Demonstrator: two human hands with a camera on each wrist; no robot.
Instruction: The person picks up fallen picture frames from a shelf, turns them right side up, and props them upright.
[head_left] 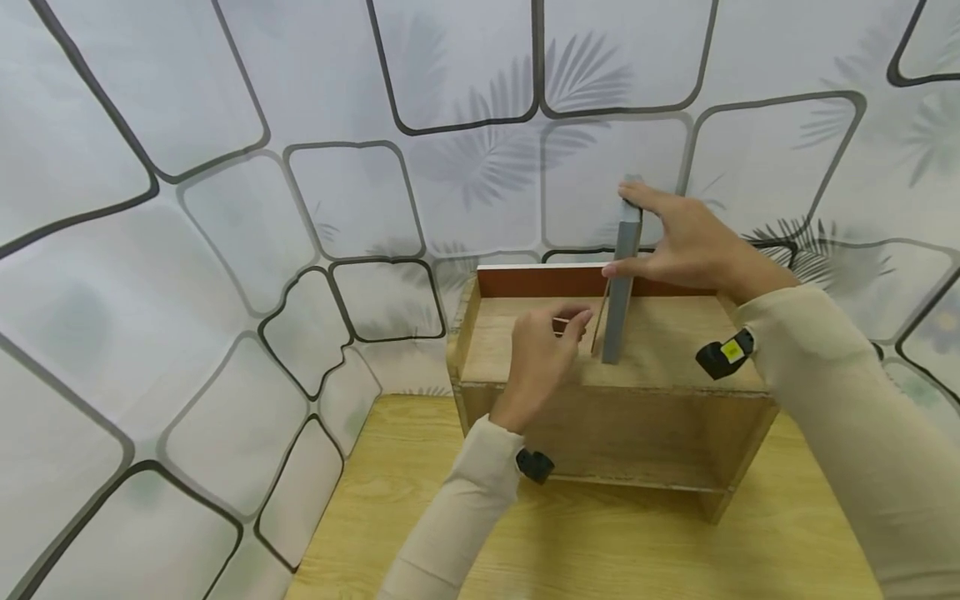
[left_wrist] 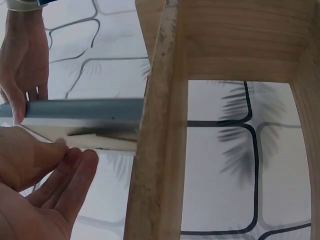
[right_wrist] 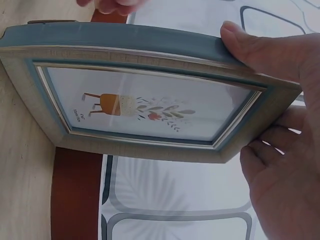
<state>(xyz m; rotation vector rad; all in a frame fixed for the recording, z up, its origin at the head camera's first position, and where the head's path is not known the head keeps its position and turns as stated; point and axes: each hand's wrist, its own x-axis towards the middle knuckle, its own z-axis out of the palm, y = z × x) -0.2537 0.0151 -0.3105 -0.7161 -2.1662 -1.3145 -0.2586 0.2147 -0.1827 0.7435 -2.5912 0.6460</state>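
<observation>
A picture frame (right_wrist: 150, 35) with a grey-blue edge and a plant print (right_wrist: 130, 107) stands upright on the wooden shelf unit (head_left: 690, 350), seen nearly edge-on in the head view. My right hand (head_left: 690, 242) grips its upper part, thumb on the near edge and fingers at the top. Behind the frame, a thin stand leg (head_left: 600, 321) leans away from the back panel. Close to this leg is my left hand (head_left: 543, 354), fingers loosely bent and fingertips near the thumb. In the left wrist view its fingers (left_wrist: 80, 177) show no object between them.
The shelf unit has a reddish-brown back board (head_left: 540, 283) with a white top edge, raised sides and an open compartment (head_left: 630, 433) below. It stands on a yellow wood-grain table (head_left: 420, 467). Patterned wall covering (head_left: 337, 200) rises behind and at the left.
</observation>
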